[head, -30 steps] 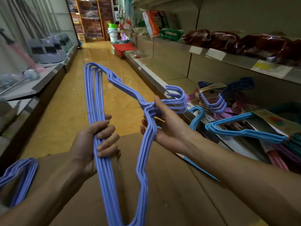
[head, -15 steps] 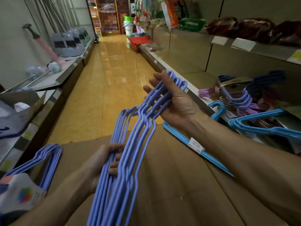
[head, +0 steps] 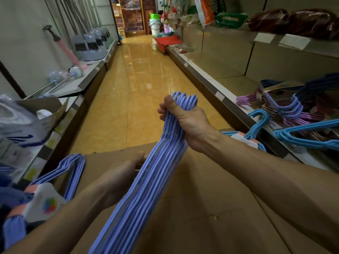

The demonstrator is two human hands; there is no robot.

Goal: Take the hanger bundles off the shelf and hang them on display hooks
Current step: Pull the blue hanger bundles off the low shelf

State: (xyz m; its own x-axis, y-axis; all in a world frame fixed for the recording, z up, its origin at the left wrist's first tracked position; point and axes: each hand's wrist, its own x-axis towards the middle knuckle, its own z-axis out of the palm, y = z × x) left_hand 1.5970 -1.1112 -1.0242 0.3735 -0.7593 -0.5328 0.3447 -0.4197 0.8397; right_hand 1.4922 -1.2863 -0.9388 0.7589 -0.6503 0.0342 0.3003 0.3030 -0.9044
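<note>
Two bare hands hold one bundle of lilac-blue wire hangers (head: 146,182) in the single head view, above a flat brown cardboard sheet (head: 211,208) that fills the lower middle of the frame. The right hand (head: 185,121) is clenched round the bundle near its top: the thumb lies across the near side, the fingers (head: 162,111) wrap round the far side, and the hook ends stick up just past the thumb. From that grip the bundle runs down and toward the lower left, out past the bottom edge. The left hand (head: 121,178) meets the bundle at its middle from the left side; its fingers are hidden behind the wires, so I cannot tell whether they grip or only steady it.

One more lilac-blue bundle (head: 73,173) with a paper label lies at the left edge of the cardboard. On the lower shelf (head: 229,83) at right sits a heap of hangers (head: 300,114): light blue, lilac-blue, pink-purple and dark blue ones, tangled too closely to count. One light blue bundle (head: 256,129) with a white tag lies off the shelf's front edge, resting on the right edge of the cardboard. A glossy yellow floor (head: 139,85) runs down the aisle between the two shelf rows, and mops (head: 91,44) stand on the left shelving.
</note>
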